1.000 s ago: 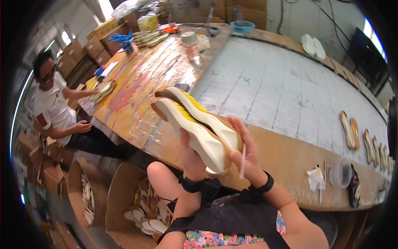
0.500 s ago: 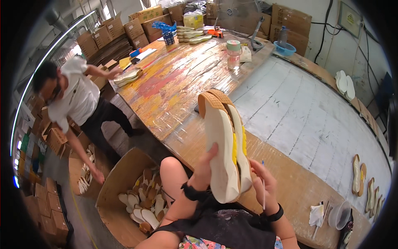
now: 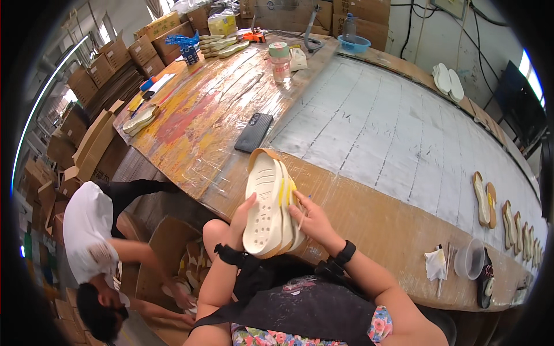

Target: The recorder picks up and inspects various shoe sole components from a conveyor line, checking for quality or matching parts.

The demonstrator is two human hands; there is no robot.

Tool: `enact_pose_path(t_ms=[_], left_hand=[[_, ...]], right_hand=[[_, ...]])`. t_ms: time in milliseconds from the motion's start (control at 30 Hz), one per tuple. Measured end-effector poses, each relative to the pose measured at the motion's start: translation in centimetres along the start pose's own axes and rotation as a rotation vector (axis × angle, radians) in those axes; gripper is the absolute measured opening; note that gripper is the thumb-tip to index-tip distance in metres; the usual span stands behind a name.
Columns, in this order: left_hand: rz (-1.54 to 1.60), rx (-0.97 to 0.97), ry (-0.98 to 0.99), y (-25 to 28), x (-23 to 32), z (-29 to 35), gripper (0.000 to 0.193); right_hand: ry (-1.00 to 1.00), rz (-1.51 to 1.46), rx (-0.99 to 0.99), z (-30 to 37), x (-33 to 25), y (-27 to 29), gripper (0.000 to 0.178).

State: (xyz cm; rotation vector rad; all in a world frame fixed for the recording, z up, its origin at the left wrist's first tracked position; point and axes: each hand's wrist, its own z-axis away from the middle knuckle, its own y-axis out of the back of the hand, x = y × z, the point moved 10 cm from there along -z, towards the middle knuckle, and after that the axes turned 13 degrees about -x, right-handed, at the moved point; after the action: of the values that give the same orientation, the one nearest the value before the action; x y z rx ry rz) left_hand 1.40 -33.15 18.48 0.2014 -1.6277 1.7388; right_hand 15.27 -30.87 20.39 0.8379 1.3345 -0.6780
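Observation:
A small stack of cream shoe soles with tan and yellow parts is held upright in front of me, above the near table edge. The nearest sole turns its face with slots and round holes toward me. My left hand is closed round the stack's left side, its thumb on that face. On the other side my right hand is closed on the yellow edges, fingers against the soles. A thin pale stick shows partly by its fingers; the rest is hidden.
A black phone and a lidded jar stand on the table. More soles line the grey board's right side, near a clear plastic cup. At lower left, a co-worker bends over a carton of soles beside my leg.
The soles have turned, now showing a holed face instead of a smooth one, and sit lower. My right fingers have moved onto the yellow edges. The co-worker has bent down to the carton.

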Motion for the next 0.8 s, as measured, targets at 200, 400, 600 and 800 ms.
enact_pose_path(t_ms=[200,400,600,800], left_hand=[[0.098,-0.026,-0.051,2.3,0.2,3.1,0.049],[0.041,-0.167,-0.114,-0.2,1.5,3.0,0.049],[0.045,-0.090,-0.395,0.1,5.2,4.0,0.058],[-0.190,0.247,-0.448,6.6,5.1,3.8,0.042]], right_hand=[[-0.210,-0.521,-0.292,0.0,0.7,-4.2,0.056],[-0.357,-0.947,-0.547,0.3,2.0,-7.4,0.042],[-0.291,-1.049,-0.502,-5.9,2.6,-7.4,0.041],[0.066,-1.002,-0.565,-24.6,-7.5,-6.2,0.049]])
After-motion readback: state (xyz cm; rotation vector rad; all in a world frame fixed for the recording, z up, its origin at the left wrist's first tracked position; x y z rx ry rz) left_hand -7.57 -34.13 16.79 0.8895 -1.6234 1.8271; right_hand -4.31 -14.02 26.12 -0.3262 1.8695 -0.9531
